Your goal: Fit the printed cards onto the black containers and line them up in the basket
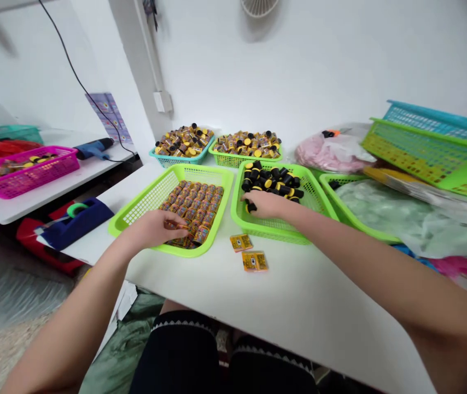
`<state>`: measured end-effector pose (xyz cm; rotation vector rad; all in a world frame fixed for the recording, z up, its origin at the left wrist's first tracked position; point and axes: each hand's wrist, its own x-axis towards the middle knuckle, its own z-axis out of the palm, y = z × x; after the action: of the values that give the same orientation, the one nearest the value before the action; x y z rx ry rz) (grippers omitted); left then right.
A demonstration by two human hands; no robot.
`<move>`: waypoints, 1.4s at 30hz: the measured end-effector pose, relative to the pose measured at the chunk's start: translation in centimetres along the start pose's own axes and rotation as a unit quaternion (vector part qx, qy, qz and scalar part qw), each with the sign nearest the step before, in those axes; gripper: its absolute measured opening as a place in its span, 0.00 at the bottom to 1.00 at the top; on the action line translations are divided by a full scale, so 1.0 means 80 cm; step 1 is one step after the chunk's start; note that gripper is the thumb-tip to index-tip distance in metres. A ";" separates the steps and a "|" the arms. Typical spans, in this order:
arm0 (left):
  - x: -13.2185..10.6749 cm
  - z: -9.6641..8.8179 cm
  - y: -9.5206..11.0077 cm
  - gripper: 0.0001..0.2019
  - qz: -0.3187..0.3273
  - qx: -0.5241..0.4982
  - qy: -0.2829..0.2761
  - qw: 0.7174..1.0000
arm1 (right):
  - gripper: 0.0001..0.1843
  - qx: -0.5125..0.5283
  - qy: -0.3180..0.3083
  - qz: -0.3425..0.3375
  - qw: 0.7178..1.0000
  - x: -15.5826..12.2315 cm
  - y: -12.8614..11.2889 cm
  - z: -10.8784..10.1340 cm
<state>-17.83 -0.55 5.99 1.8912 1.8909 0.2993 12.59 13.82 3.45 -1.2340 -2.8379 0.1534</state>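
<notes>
My left hand (168,227) reaches over the near side of a green basket (147,205), its fingers closed around one of the small patterned jars. Rows of such labelled jars (194,200) lie side by side in that basket. In the green basket on the right (254,229), my right hand (264,205) pinches a small black jar with a yellow end (250,207). Loose black and yellow jars (274,178) are heaped behind it. Two stacks of orange-yellow labels (254,261) lie on the white table between the baskets and me.
Two baskets of finished-looking jars (184,141) stand against the wall. At right are stacked baskets (430,148) and plastic bags (389,208). A blue tape dispenser (80,221) sits at the left edge. Beyond it are a pink basket (32,172) and a heat gun (96,149).
</notes>
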 end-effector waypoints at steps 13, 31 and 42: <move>-0.008 0.012 0.050 0.20 0.097 0.123 0.183 0.971 | 0.16 0.398 0.405 0.101 0.817 -0.202 -0.015 0.011; -0.039 0.157 0.132 0.28 0.398 0.195 -0.051 0.895 | 0.14 0.365 0.495 0.040 0.788 -0.225 -0.019 0.042; -0.007 0.140 0.171 0.13 0.363 -0.185 0.016 0.913 | 0.14 0.462 0.497 0.062 0.731 -0.228 -0.052 0.030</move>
<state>-0.57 -2.36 2.49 2.2287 0.9659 0.8510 21.85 -2.53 1.51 -0.8226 -1.3878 0.5967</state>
